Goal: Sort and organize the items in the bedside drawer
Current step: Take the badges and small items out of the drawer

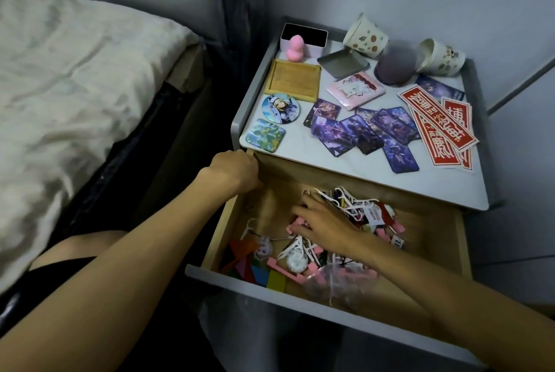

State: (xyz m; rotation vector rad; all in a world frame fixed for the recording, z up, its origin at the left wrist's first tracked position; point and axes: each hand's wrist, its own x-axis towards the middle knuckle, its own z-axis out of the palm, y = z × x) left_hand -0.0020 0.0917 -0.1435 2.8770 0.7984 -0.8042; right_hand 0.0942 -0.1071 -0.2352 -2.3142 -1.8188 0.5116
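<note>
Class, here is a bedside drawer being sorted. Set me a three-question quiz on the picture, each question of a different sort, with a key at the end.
1. True or false: the right hand lies on the clutter inside the open drawer.
2. Where is the pink sponge? A) in the drawer B) on the nightstand top, against the white box C) on the floor
3. How many paper cups lie tipped over on the nightstand top?
Key: 1 true; 2 B; 3 two.
</note>
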